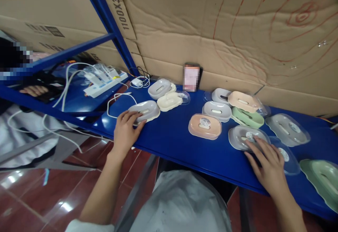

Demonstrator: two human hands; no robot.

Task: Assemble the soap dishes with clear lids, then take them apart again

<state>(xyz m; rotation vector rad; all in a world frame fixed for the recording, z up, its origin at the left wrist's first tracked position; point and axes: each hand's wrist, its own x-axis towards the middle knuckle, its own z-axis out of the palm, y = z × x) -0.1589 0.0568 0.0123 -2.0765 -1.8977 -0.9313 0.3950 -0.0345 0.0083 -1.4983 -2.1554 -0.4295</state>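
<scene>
Your left hand (126,130) lies with fingers spread flat on the grey oval plastic soap dish (145,111), at 10 o'clock on the blue metal shelf (171,138), not gripping it. Your right hand (268,163), fingers also open, touches the clear-lidded grey oval dish (244,137) at 4 o'clock, beside the pink oval dish (205,126).

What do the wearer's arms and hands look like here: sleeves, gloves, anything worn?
Both hands are bare: left hand, right hand. No gloves, rings or watch visible. Forearms are uncovered; a white sleeve edge shows at the left arm near the frame bottom. No markings.
</scene>
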